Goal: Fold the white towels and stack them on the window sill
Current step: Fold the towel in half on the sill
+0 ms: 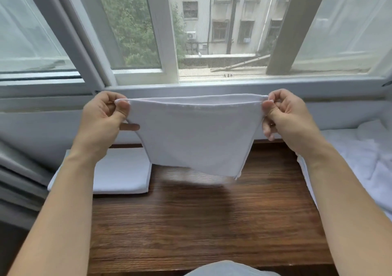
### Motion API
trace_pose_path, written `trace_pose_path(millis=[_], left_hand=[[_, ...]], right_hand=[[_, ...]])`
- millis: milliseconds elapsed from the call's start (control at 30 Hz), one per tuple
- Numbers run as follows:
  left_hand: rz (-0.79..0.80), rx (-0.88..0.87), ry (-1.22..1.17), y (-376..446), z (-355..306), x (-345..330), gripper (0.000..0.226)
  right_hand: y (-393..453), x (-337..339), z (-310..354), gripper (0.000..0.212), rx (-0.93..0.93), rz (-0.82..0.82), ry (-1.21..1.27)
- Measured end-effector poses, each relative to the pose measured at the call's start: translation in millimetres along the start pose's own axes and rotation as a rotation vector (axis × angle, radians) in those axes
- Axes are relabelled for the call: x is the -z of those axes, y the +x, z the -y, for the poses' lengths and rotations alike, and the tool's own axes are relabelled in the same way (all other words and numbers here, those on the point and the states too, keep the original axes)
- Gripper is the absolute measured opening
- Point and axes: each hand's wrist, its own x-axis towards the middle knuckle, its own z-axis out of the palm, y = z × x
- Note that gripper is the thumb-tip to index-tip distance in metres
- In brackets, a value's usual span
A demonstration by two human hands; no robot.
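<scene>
A white towel [194,137] hangs doubled over in the air above the dark wooden window sill [203,218]. My left hand [104,115] pinches its upper left corners and my right hand [285,114] pinches its upper right corners, stretching the top edge taut. The lower edge dangles just above the wood. A folded white towel [123,173] lies flat on the sill at the left, under my left forearm. A heap of unfolded white towels [358,161] lies at the right edge of the sill, partly behind my right forearm.
The white window frame [169,42] and its ledge run right behind the held towel. Grey curtain folds [19,169] hang at the far left. Bare wood stretches between the folded towel and the heap. Light cloth [229,269] shows at the bottom edge.
</scene>
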Motion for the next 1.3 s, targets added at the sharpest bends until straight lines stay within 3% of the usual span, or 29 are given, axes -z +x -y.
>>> trace_pose_path(millis=[67,133,300,400,567,667,767,867,967,1133,1233,1300], left_hand=[[0.035,0.019,-0.058,1.4,-6.4,-1.6,0.015],[0.024,0.008,-0.035,4.7,-9.2,-1.5,0.013],[-0.031,-0.033,0.011,10.3,-14.2,-1.1,0.008],[-0.015,-0.042,0.066,11.0,-18.3,-4.0,0.012],[0.066,-0.137,0.403,8.4,-29.8,-35.5,0.011],[0.197,-0.199,0.377,-6.5,-42.3,-76.1,0.010],[0.475,-0.153,0.229,-10.2,-51.7,-99.9,0.033],[0.689,-0.155,0.149,0.9,-50.7,-89.7,0.027],[0.745,-0.175,0.138,-0.8,-47.8,-83.4,0.010],[0.621,-0.197,0.322,-12.1,-39.7,-77.3,0.033],[0.499,-0.224,0.366,-15.9,-38.8,-63.7,0.025],[0.488,-0.214,0.337,-16.7,-39.3,-55.1,0.036]], right_hand=[[2.5,0.9,5.1,0.011,0.031,0.026,0.086],[5.2,4.8,8.4,0.025,0.043,0.052,0.108],[10.2,10.8,15.3,0.036,0.054,0.013,0.102],[11.0,8.7,24.0,0.028,0.091,0.009,0.111],[9.6,-10.8,43.3,0.017,0.182,0.034,-0.052],[6.9,-36.5,51.6,0.018,0.217,0.103,-0.165],[4.3,-56.3,57.3,0.021,0.212,0.202,-0.172],[2.3,-60.5,58.3,0.024,0.145,0.225,-0.058],[-6.1,-71.2,55.3,0.033,0.087,0.262,-0.016],[-14.8,-72.0,32.6,0.034,-0.045,0.229,0.084],[-9.3,-67.9,-24.9,0.030,-0.296,0.030,0.049],[-15.1,-75.7,-73.9,0.020,-0.548,0.005,-0.041]])
